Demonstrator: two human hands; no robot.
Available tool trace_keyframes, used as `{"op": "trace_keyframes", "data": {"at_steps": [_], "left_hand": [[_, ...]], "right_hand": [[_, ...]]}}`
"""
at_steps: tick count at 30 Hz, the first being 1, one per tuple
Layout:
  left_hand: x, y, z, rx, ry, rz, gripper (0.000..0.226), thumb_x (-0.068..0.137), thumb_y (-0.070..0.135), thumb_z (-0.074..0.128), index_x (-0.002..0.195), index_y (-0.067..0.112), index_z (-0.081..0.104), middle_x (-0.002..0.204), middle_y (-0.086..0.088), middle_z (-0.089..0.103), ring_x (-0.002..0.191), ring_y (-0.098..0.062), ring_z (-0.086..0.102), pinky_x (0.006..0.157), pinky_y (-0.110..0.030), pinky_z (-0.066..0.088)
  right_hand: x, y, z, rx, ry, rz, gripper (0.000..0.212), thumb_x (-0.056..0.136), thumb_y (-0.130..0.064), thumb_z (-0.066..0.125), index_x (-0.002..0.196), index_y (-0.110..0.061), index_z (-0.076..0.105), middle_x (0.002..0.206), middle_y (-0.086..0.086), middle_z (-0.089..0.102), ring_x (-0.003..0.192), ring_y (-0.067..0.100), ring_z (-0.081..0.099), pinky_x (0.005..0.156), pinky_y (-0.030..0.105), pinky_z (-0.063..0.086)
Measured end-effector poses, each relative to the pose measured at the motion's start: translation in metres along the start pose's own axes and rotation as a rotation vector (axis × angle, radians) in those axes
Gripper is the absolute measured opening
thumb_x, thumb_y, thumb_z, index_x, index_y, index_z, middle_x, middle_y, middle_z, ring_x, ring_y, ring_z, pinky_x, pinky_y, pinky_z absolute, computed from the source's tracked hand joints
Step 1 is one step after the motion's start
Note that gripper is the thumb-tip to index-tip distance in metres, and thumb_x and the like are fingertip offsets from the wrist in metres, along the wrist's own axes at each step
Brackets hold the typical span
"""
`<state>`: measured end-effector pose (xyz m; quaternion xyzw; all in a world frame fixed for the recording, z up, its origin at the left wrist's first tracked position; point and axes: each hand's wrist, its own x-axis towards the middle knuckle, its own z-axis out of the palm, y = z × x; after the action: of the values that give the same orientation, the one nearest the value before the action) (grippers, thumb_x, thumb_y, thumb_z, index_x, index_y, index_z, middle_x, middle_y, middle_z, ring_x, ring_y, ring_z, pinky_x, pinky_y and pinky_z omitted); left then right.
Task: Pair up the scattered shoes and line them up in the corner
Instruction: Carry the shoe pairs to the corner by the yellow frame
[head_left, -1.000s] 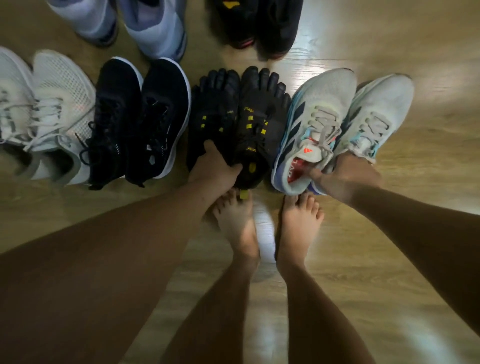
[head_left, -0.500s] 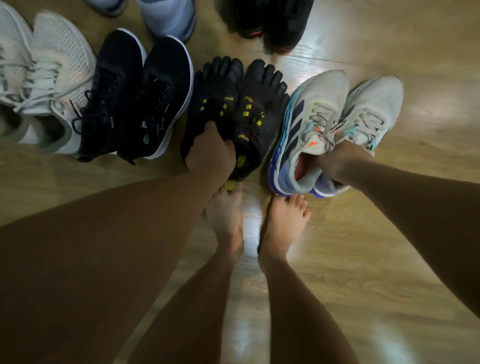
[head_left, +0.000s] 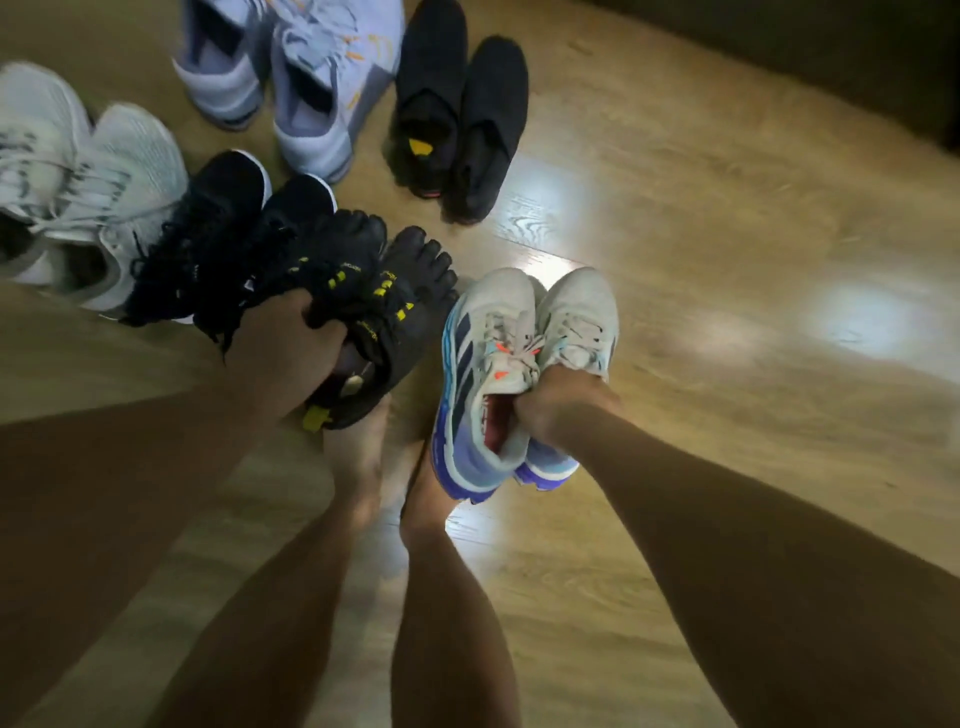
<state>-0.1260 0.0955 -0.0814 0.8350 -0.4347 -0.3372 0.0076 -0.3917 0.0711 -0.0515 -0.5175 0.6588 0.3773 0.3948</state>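
White mesh sneakers (head_left: 78, 208) and black sneakers (head_left: 208, 244) sit on the floor (head_left: 727, 312) at ten o'clock from the bare feet (head_left: 358, 452). The left hand (head_left: 283, 353) has its fingers clenched around the black toe shoes (head_left: 374, 291) at eleven. The right hand (head_left: 556, 405) has its fingers grasping the white-and-blue trainers (head_left: 519, 364) at one.

**Floor** (head_left: 701, 218): wood-grain boards, smooth and glossy, with bright patches of reflected light. **White sneakers** (head_left: 119, 171): open-weave mesh cloth, matt, with woven laces. **Black sneakers** (head_left: 223, 202): matt knit cloth above a smooth white sole rim. **Toe shoes** (head_left: 413, 260): matt black fabric with yellow trim. **Running shoes** (head_left: 496, 301): pale mesh cloth, smooth dark stripes, and a blue-to-violet sole that looks like foam. **Lilac shoes** (head_left: 311, 130): smooth panels with a faint sheen. **Slip-ons** (head_left: 488, 114): dull black cloth.
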Motion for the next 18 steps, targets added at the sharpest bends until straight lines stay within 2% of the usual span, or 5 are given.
{"op": "trace_keyframes", "data": {"at_steps": [5, 8, 12, 15, 18], "left_hand": [[-0.052, 0.014, -0.065, -0.085, 0.095, -0.072, 0.029, 0.081, 0.028, 0.061, 0.067, 0.008, 0.045, 0.066, -0.008, 0.048, 0.073, -0.032, 0.047, 0.066, -0.035, 0.035], [-0.091, 0.027, -0.118, -0.147, 0.181, -0.107, 0.032, 0.079, 0.024, 0.061, 0.062, 0.009, 0.038, 0.058, -0.004, 0.041, 0.068, -0.032, 0.044, 0.063, -0.034, 0.032], [-0.155, 0.056, -0.212, -0.207, 0.232, -0.091, 0.04, 0.08, 0.023, 0.061, 0.06, 0.012, 0.029, 0.056, -0.003, 0.029, 0.063, -0.028, 0.032, 0.06, -0.035, 0.028], [-0.198, 0.071, -0.277, -0.221, 0.298, -0.107, 0.036, 0.08, 0.023, 0.061, 0.061, 0.011, 0.032, 0.059, -0.005, 0.032, 0.062, -0.029, 0.032, 0.057, -0.038, 0.026], [-0.24, 0.075, -0.329, -0.22, 0.367, -0.117, 0.034, 0.078, 0.021, 0.063, 0.06, 0.008, 0.036, 0.057, -0.009, 0.038, 0.055, -0.026, 0.034, 0.05, -0.037, 0.025]], "right_hand": [[-0.076, -0.002, -0.034, -0.011, 0.096, -0.047, 0.027, 0.087, -0.039, 0.046, 0.105, -0.022, 0.055, 0.12, 0.012, 0.062, 0.111, 0.033, 0.057, 0.082, 0.035, 0.041], [-0.131, -0.004, -0.068, -0.001, 0.152, -0.058, 0.039, 0.088, -0.04, 0.046, 0.118, -0.018, 0.058, 0.124, 0.015, 0.061, 0.114, 0.034, 0.056, 0.089, 0.037, 0.044], [-0.225, -0.005, -0.127, -0.018, 0.268, -0.061, 0.043, 0.089, -0.043, 0.046, 0.121, -0.017, 0.057, 0.123, 0.015, 0.061, 0.113, 0.034, 0.058, 0.082, 0.036, 0.041], [-0.289, -0.006, -0.164, -0.047, 0.366, -0.112, 0.039, 0.087, -0.046, 0.047, 0.115, -0.02, 0.057, 0.117, 0.012, 0.062, 0.106, 0.032, 0.06, 0.078, 0.033, 0.041], [-0.345, -0.014, -0.195, -0.109, 0.364, -0.172, 0.042, 0.086, -0.049, 0.046, 0.115, -0.022, 0.058, 0.115, 0.009, 0.063, 0.106, 0.029, 0.06, 0.082, 0.034, 0.045]]}}
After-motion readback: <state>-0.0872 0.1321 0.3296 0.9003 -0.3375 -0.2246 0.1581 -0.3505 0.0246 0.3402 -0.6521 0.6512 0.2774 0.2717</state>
